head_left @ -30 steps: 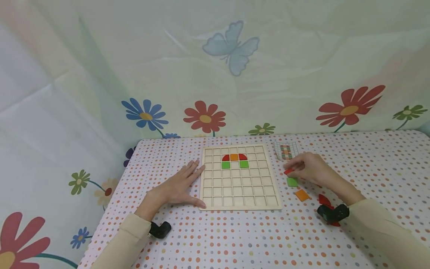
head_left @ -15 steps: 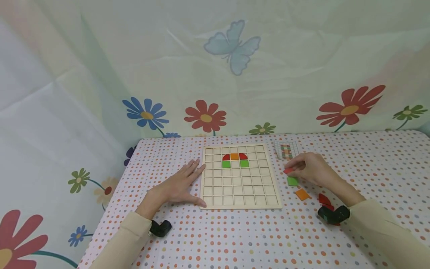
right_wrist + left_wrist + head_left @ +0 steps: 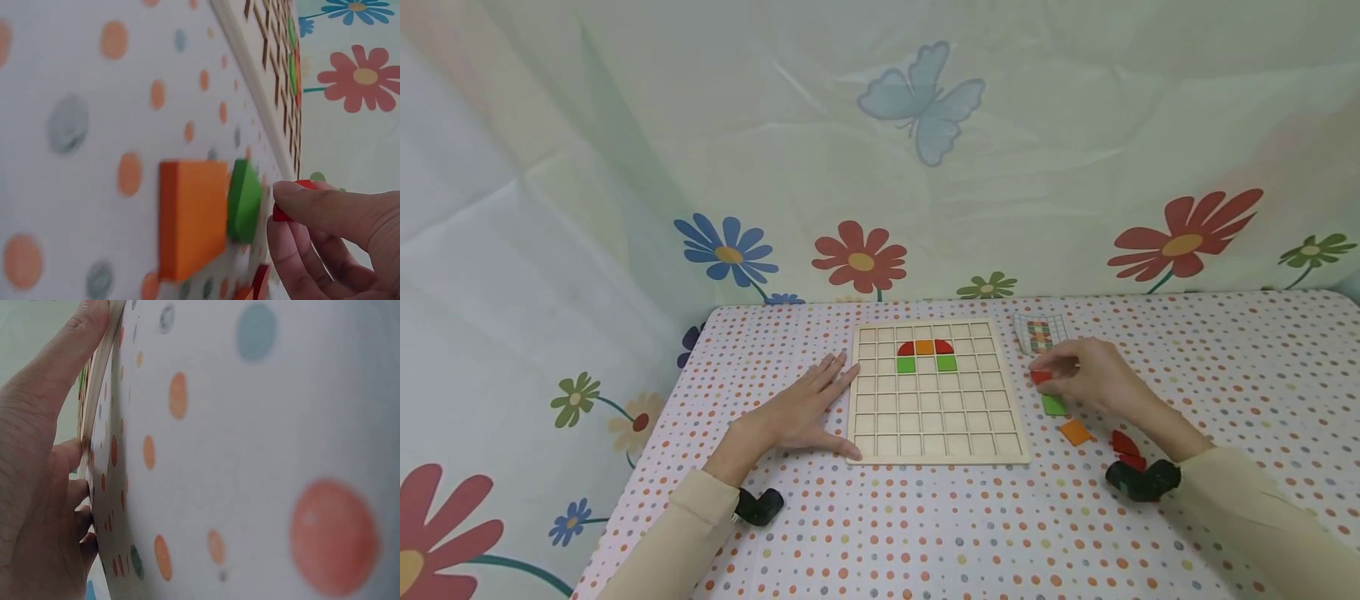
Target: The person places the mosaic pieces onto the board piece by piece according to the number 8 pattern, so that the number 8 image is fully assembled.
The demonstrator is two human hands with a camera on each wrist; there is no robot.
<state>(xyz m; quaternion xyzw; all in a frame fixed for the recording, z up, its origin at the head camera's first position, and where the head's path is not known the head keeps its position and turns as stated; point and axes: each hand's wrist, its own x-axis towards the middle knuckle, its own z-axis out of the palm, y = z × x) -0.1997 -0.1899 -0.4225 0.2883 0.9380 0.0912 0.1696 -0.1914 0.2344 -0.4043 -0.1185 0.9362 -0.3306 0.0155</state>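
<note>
A pale wooden grid board (image 3: 929, 425) lies on the dotted table. In its upper cells sit an orange square tile (image 3: 924, 347) between two red quarter-round tiles (image 3: 943, 347), with two green square tiles (image 3: 906, 364) below. My left hand (image 3: 801, 412) rests along the board's left edge, fingers straight and thumb at the near corner. Just right of the board, my right hand (image 3: 1093, 375) pinches a red tile (image 3: 1040, 377) between thumb and fingers; its full shape is hidden. In the right wrist view the red tile (image 3: 282, 214) shows partly behind the thumb.
A loose green tile (image 3: 1054, 406) and an orange tile (image 3: 1076, 432) lie below my right hand. Nearer the right sleeve are red pieces (image 3: 1123, 444), partly covered by the wrist camera. A small pattern card (image 3: 1040, 336) lies beyond the hand, against the printed backdrop side.
My right hand has shifted slightly left with the red tile, and more of the tile now shows. My left hand and the tiles on the board stay as they were.
</note>
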